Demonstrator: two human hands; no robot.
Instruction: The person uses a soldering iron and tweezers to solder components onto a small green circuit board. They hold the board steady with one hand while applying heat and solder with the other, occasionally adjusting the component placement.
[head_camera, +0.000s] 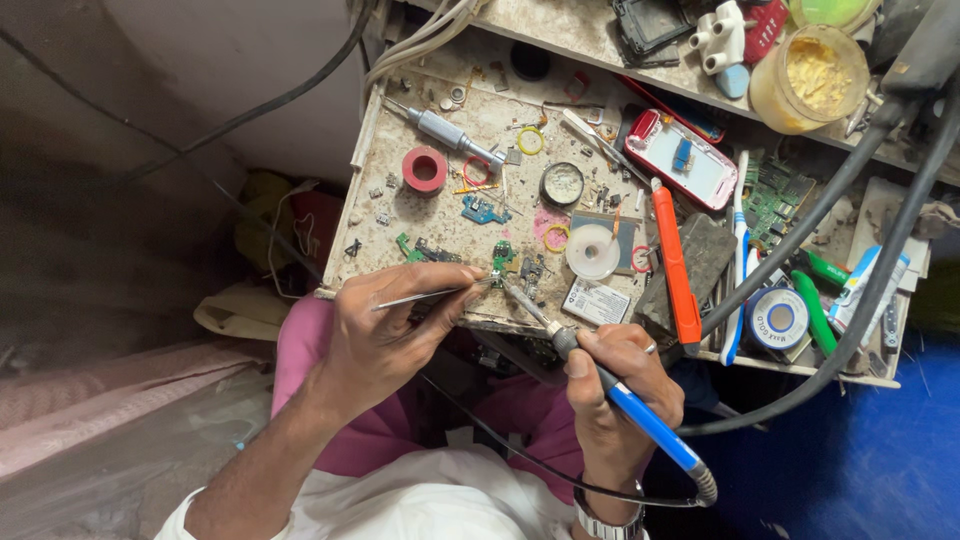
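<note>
Now soldering iron slants up-left; tip on small green board; tweezers alongside

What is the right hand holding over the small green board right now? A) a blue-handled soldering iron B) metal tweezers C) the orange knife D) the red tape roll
A: the right hand grips the blue-handled soldering iron, its tip down at the small green board.
</note>
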